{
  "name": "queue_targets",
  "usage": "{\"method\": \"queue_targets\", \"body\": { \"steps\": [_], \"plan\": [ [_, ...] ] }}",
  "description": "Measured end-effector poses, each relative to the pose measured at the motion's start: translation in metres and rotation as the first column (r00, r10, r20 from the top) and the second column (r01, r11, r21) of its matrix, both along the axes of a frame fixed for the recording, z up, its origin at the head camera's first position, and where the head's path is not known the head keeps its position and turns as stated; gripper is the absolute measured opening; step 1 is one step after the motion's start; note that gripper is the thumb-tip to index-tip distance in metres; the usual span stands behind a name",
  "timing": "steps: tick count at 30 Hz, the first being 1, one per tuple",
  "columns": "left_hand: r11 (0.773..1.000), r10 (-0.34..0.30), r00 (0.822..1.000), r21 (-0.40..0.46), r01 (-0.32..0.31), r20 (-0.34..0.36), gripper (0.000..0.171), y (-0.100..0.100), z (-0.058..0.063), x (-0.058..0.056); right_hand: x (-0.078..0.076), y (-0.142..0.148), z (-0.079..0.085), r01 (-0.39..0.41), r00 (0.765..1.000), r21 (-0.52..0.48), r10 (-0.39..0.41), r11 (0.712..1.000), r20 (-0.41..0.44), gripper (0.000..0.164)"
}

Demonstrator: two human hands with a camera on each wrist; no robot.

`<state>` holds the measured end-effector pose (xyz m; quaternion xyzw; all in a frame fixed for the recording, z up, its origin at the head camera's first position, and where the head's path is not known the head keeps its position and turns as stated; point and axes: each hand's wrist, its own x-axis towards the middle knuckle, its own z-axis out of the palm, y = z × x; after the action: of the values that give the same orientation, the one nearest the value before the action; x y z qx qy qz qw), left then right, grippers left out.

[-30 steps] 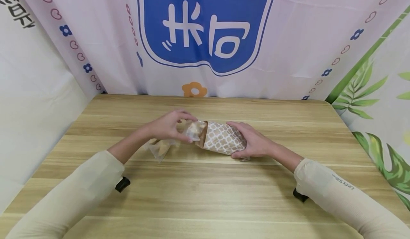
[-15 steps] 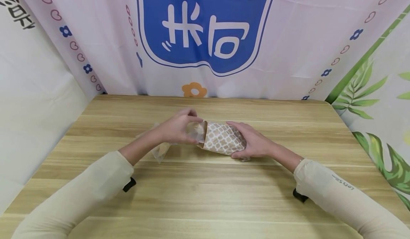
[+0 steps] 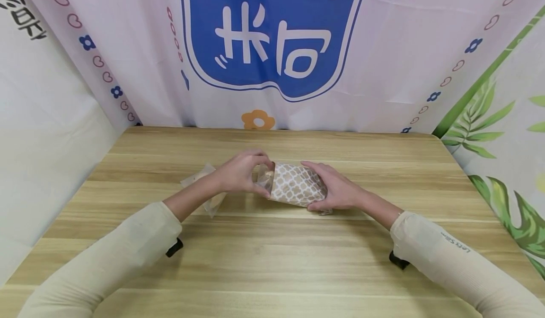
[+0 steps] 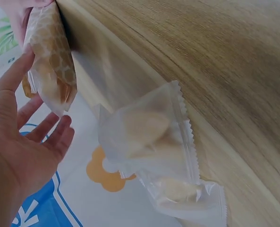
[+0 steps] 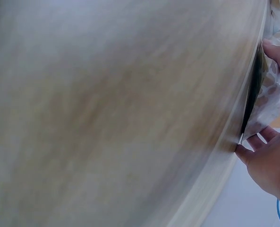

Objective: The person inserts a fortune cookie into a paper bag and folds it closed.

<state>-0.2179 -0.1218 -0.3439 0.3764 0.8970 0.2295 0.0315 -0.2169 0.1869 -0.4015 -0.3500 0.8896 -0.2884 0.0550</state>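
A brown paper bag (image 3: 298, 183) with a white lattice pattern lies on its side mid-table, mouth facing left. My right hand (image 3: 339, 188) grips its closed end, thumb on the near side and fingers on the far side. At the mouth, my left hand (image 3: 242, 173) has thumb and fingers curved round a translucent snack packet (image 3: 265, 178), which is partly inside the bag. In the left wrist view, this hand's fingertips (image 4: 64, 122) are right at the packet's lower corner. The right wrist view shows the right fingers along the bag (image 5: 267, 101).
Two more translucent packets, one larger-looking packet (image 4: 147, 132) and another packet (image 4: 189, 196), lie on the wooden table (image 3: 272, 261) left of the bag, partly hidden by the left forearm in the head view. A printed curtain (image 3: 383, 72) hangs behind the table's far edge.
My left hand has moved right, up to the bag's mouth, and the packet has slid further into the bag. My right hand and the bag have stayed in place.
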Motion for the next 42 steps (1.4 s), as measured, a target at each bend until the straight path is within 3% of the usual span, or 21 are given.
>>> {"method": "queue_targets", "body": {
  "steps": [12, 17, 24, 28, 36, 42],
  "plan": [
    [0.996, -0.061, 0.982, 0.079, 0.047, 0.182, 0.072, -0.009, 0.003, -0.004, 0.002, 0.000, 0.000, 0.008, 1.000, 0.002, -0.008, 1.000, 0.007, 0.118],
    [0.999, -0.023, 0.986, 0.030, 0.018, 0.168, 0.075, -0.012, 0.005, -0.004, 0.001, 0.000, 0.000, 0.006, 1.000, 0.003, -0.006, 1.000, 0.002, 0.118],
    [0.997, 0.008, 0.996, -0.076, -0.002, 0.087, 0.075, -0.014, 0.005, -0.003, 0.001, 0.000, 0.000, 0.005, 1.000, 0.007, -0.005, 1.000, 0.001, 0.118],
    [0.998, -0.008, 0.997, -0.061, 0.012, 0.072, 0.074, -0.014, 0.003, -0.005, 0.001, 0.000, 0.000, 0.001, 1.000, 0.008, -0.001, 1.000, -0.001, 0.118],
    [1.000, 0.004, 0.990, -0.001, -0.004, 0.142, 0.070, -0.013, 0.002, -0.009, 0.000, 0.001, -0.001, 0.000, 1.000, 0.012, 0.000, 1.000, -0.002, 0.118],
    [0.999, 0.000, 0.996, 0.049, -0.005, 0.093, 0.071, -0.007, -0.003, -0.007, 0.001, 0.000, 0.000, 0.003, 1.000, 0.010, -0.003, 1.000, 0.004, 0.117]
  ]
}}
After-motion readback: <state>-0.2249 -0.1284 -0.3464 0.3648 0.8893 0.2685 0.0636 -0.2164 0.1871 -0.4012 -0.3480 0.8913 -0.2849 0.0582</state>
